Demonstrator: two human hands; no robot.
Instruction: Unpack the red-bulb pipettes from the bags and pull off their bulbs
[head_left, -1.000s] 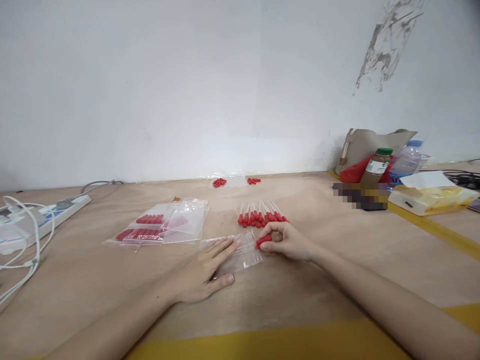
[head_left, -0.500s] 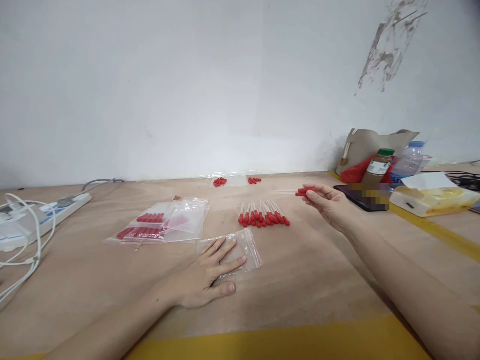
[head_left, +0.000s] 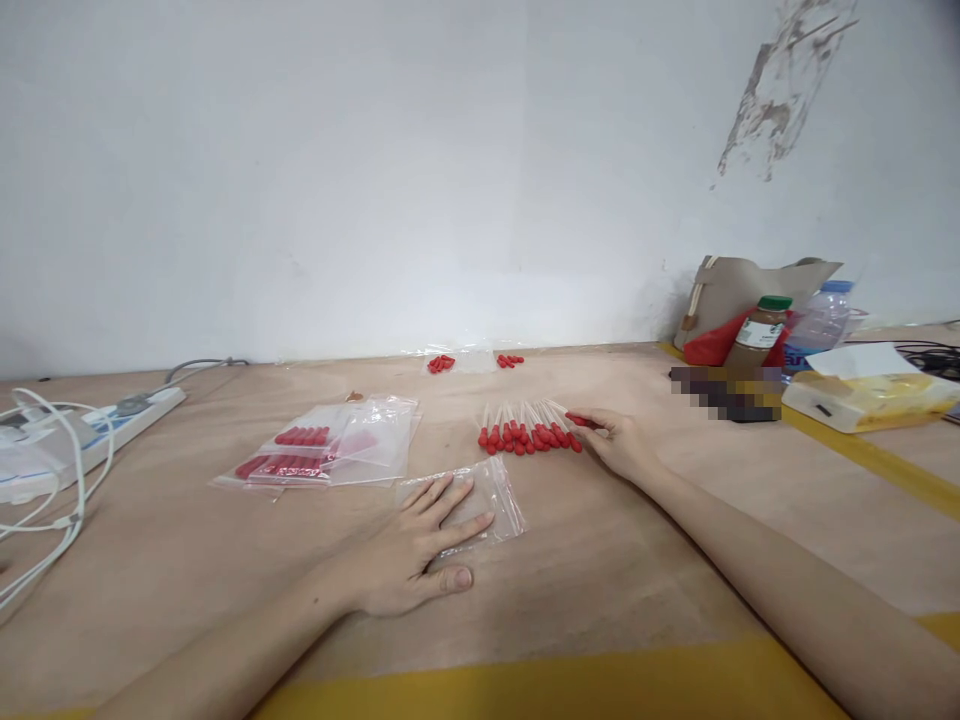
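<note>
My left hand [head_left: 420, 555] lies flat with spread fingers on a clear zip bag [head_left: 495, 500]. At the right end of a row of droppers with red bulbs [head_left: 517, 436] and thin clear tubes, my right hand [head_left: 619, 443] is closed on a dropper [head_left: 576, 418] by its red bulb. Whether it pinches more than one is hard to tell, as the fingers cover part of it. The row fans out, bulbs toward me and tubes toward the wall. To the left, filled zip bags [head_left: 322, 445] of red-bulbed droppers lie stacked.
Loose red bulbs [head_left: 441, 364] and a second small group of red bulbs [head_left: 510, 361] lie by the wall. At left stands a power strip [head_left: 142, 410] with white cables. On the right are a green-capped bottle [head_left: 757, 335], a water bottle [head_left: 821, 320] and a tissue pack [head_left: 870, 390].
My right hand has moved left and down, bringing the held red-bulbed piece from above the table to the right end of the row. My left hand has stayed in place.
</note>
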